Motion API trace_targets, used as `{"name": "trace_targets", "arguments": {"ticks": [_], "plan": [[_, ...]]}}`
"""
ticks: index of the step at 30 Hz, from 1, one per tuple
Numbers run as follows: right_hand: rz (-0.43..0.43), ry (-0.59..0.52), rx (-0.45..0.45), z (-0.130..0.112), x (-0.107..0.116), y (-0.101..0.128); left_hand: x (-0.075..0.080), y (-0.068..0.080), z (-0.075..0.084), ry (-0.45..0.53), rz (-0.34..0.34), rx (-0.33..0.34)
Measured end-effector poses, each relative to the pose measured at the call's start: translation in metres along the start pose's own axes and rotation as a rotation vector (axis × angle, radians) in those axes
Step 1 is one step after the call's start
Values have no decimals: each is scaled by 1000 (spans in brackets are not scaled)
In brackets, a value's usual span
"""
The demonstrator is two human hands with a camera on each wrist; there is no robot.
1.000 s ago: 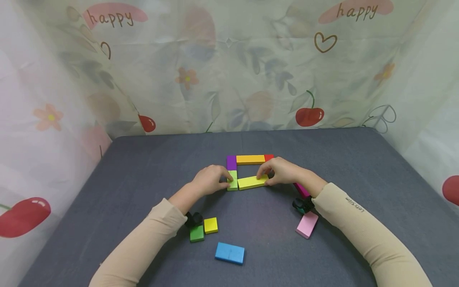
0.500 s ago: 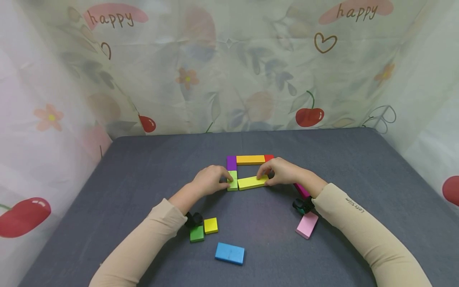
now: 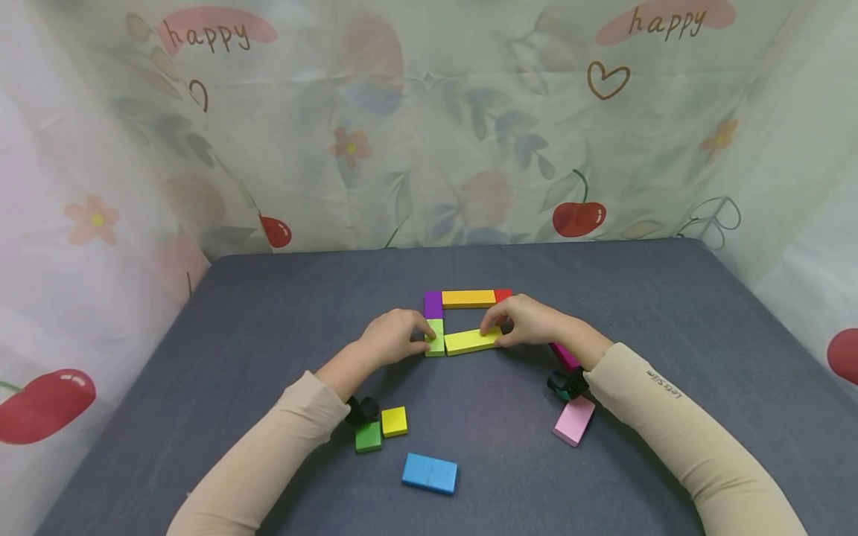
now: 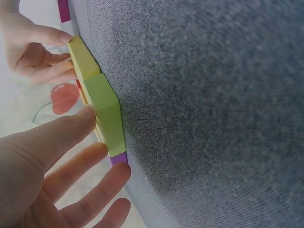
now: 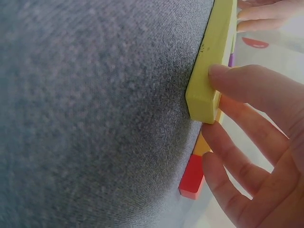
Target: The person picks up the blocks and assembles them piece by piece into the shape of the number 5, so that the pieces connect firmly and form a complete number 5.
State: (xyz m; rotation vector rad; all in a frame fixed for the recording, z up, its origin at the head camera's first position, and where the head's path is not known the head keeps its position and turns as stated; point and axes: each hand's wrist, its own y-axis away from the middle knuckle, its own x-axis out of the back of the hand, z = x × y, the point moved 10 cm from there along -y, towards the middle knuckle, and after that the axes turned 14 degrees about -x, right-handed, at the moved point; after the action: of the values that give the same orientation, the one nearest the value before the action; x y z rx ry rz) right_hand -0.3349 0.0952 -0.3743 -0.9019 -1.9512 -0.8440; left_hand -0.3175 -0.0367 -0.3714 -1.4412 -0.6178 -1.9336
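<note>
Flat coloured blocks form a frame on the grey cloth: a purple block, an orange block, a red block, a light green block and a long yellow block. My left hand pinches the light green block at its left side, thumb on the near edge. My right hand pinches the right end of the yellow block, thumb on its end and fingers behind it. The yellow and green blocks touch end to end. A magenta block lies partly hidden under my right wrist.
Loose blocks lie nearer me: a green square, a yellow square, a blue rectangle and a pink rectangle. The grey table is walled by patterned curtains at the back and both sides.
</note>
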Motion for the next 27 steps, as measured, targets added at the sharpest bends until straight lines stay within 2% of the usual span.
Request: {"name": "trace_targets", "arguments": {"ticks": [11, 27], "plan": [[12, -36, 25, 4, 5, 4, 1, 0, 1, 5, 2, 3], [39, -35, 1, 5, 16, 14, 1, 0, 1, 4, -3, 7]]}}
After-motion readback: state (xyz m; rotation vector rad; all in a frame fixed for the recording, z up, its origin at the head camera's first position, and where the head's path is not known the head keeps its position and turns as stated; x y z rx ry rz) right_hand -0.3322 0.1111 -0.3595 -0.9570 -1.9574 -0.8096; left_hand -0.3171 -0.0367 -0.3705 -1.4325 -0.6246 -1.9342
